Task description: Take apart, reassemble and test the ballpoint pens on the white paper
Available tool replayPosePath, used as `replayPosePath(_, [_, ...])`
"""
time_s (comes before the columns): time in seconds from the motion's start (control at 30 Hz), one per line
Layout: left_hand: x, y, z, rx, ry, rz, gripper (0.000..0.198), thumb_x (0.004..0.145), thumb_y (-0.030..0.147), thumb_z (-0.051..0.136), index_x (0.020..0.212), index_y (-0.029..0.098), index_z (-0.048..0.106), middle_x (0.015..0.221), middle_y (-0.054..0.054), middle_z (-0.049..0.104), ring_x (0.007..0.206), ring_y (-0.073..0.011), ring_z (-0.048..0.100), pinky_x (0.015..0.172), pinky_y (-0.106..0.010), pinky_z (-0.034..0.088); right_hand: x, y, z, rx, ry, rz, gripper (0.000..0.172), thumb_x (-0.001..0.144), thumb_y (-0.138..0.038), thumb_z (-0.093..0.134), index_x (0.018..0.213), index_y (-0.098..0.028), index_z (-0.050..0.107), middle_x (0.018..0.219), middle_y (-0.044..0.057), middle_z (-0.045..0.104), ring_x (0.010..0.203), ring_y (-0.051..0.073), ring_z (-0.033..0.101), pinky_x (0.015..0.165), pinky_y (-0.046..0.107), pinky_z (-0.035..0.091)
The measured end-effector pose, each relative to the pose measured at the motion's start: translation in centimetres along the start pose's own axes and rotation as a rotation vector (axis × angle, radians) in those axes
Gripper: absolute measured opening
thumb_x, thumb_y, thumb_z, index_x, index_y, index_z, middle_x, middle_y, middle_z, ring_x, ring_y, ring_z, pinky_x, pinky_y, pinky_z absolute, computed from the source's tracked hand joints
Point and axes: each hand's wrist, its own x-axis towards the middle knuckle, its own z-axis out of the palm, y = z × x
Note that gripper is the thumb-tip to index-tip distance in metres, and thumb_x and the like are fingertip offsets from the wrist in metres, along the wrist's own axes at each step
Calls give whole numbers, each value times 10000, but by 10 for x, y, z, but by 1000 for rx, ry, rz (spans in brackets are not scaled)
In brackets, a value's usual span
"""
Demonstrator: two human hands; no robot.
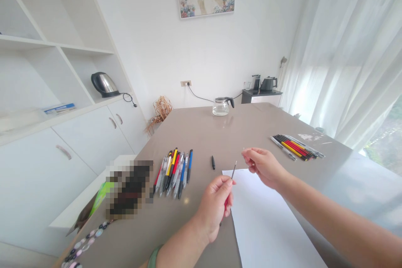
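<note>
My left hand (218, 201) is closed round a red pen (225, 208), most of which the fingers hide. A thin dark refill (234, 170) with a pale tip sticks up out of that grip. My right hand (262, 164) is raised over the top edge of a white sheet of paper (262, 217), thumb and fingers pinched together. A tiny pale bit shows at its fingertips, too small to name. On the table beyond my left hand lies a small black pen piece (213, 162), apart from both hands.
A pile of mixed pens (174, 173) lies left, beside a pixelated dark object (130, 188) and a bead string (84, 243). More pens (297, 147) lie in a row at right. A glass pot (221, 108) stands at the table's far end.
</note>
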Motion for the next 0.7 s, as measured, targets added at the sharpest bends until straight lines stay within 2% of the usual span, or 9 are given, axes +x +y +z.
replayPosePath(0.03, [1,-1,-1,-31,22,16,259,784,434,429,833,185,480,508,59,391,405,-48,286,391,-186,200,12,1,-1,-198,-31,61,218,701,-348,447,582,-167,455,549,-15,386,447,69,310,422,229,275])
replayPosePath(0.07, [2,-1,-2,-63,43,36,260,785,436,429,842,187,476,512,58,391,415,-50,291,392,-184,205,25,3,-1,-276,-50,105,189,667,-324,482,571,-161,477,526,-15,393,427,66,301,405,230,254])
replayPosePath(0.17, [4,0,-7,-139,82,79,258,783,438,436,850,191,472,516,57,387,438,-55,309,400,-178,216,59,12,8,-434,-74,190,129,571,-237,551,494,-150,496,451,-12,414,389,63,290,384,233,207])
replayPosePath(0.3, [5,3,-12,-180,110,88,263,769,448,453,839,195,474,517,57,389,438,-55,317,396,-172,211,86,23,31,-624,-100,248,109,486,-135,578,410,-135,500,408,18,458,413,100,380,399,240,237])
replayPosePath(0.47, [4,5,-13,-201,113,91,284,752,464,466,837,193,480,508,59,385,430,-57,318,395,-171,214,95,28,38,-750,-142,299,81,484,-132,592,422,-128,540,406,34,476,456,140,455,415,242,288])
replayPosePath(0.7, [4,4,-12,-209,102,97,287,756,461,463,841,189,490,502,58,378,437,-60,319,397,-174,220,93,26,35,-726,-164,325,75,498,-164,596,446,-128,558,413,31,478,441,135,451,418,251,314])
